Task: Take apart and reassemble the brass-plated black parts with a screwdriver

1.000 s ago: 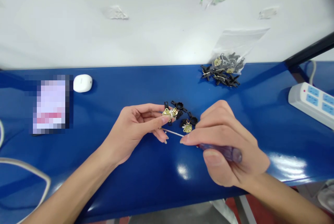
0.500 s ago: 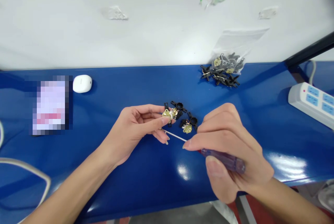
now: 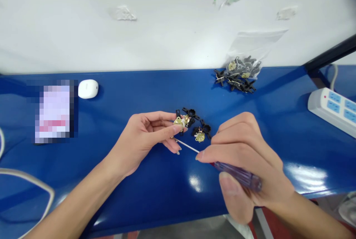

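Between thumb and fingers, my left hand [image 3: 150, 131] pinches a small black and brass part [image 3: 178, 121]. My right hand [image 3: 244, 157] grips a screwdriver [image 3: 239, 175] by its purple translucent handle, the index finger along the front. The thin shaft points left, and its tip meets the fingers of my left hand just below the held part; the exact contact is too small to tell. Just right of my left fingertips lie a black piece [image 3: 191, 112] and another black and brass part [image 3: 199, 136] on the blue table.
A clear plastic bag [image 3: 246, 51] with black and brass parts sits at the back right, beside a pile of black parts [image 3: 236, 83]. A white case [image 3: 88, 89] and a blurred phone [image 3: 54, 113] are at left. A power strip [image 3: 333, 107] lies far right.
The back of my right hand and the screwdriver handle have shifted slightly down. My left hand keeps its hold on the part, nearly unmoved.
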The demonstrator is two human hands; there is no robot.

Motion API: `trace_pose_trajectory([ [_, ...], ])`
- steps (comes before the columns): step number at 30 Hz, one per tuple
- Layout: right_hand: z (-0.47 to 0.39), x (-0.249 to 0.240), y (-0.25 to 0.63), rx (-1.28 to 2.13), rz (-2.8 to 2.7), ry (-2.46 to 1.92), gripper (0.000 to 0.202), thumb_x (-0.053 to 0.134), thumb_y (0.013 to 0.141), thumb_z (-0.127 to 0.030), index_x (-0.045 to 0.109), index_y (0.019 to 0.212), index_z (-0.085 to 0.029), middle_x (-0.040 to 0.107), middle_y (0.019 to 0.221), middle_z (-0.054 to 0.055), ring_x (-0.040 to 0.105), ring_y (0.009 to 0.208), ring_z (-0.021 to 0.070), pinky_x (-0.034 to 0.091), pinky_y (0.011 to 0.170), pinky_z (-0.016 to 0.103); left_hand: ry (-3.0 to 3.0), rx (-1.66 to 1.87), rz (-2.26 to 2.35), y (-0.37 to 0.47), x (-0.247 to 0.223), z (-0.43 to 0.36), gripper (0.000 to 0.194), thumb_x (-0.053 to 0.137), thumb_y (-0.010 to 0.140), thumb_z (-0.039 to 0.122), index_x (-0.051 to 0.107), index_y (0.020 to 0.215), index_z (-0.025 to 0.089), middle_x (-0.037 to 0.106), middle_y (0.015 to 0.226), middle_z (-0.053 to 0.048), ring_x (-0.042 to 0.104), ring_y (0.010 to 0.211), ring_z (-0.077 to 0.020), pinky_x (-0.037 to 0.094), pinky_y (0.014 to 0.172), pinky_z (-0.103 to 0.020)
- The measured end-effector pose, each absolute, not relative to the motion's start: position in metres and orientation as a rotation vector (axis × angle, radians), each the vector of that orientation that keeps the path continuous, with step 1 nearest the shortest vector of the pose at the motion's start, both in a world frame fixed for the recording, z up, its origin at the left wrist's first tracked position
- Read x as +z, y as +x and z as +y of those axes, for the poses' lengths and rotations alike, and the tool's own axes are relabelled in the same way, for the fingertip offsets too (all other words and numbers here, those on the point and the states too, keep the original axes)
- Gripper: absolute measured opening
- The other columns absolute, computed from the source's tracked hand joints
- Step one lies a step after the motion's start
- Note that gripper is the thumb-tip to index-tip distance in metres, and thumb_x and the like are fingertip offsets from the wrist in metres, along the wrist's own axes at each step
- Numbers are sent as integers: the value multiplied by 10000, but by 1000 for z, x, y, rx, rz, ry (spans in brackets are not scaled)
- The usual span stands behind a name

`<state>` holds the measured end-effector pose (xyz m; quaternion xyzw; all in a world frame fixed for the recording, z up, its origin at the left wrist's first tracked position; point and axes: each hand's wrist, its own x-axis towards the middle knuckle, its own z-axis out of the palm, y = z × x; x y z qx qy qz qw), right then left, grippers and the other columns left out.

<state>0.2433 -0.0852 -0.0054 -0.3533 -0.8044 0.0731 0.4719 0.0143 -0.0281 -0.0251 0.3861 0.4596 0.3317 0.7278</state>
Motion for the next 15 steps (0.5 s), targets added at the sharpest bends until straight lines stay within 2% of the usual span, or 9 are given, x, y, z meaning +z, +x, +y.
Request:
trace_pose_trajectory([
  [5,-85,-8,237,217,-1857,-829,251,532,795,-71,727,914,-175,741,763,22,682,611,182,539,608,410,883,771,1060,15,-25,-27,228,1046,871,192,910,1051,162,944,878,-57,841,543,-157,715,610,-194],
  [8,-87,-12,226,105,-1646,-874,227,526,962,-118,710,863,-206,692,685,4,627,574,185,502,563,419,899,797,1075,15,-24,-27,211,1047,861,189,899,1010,162,926,795,-52,829,512,-164,705,575,-189],
  [11,-86,-15,223,-16,-1594,-915,344,506,1151,-227,704,871,-214,710,687,5,626,626,205,518,632,467,921,810,1081,15,-23,-28,212,1048,844,185,890,983,161,922,781,-57,822,494,-176,693,523,-193],
  [15,-83,-12,232,-51,-1662,-965,347,526,1195,-293,729,925,-211,676,744,17,651,687,204,492,654,446,951,815,1090,14,-23,-31,219,1046,832,171,886,980,165,896,715,-21,818,486,-185,687,483,-197],
])
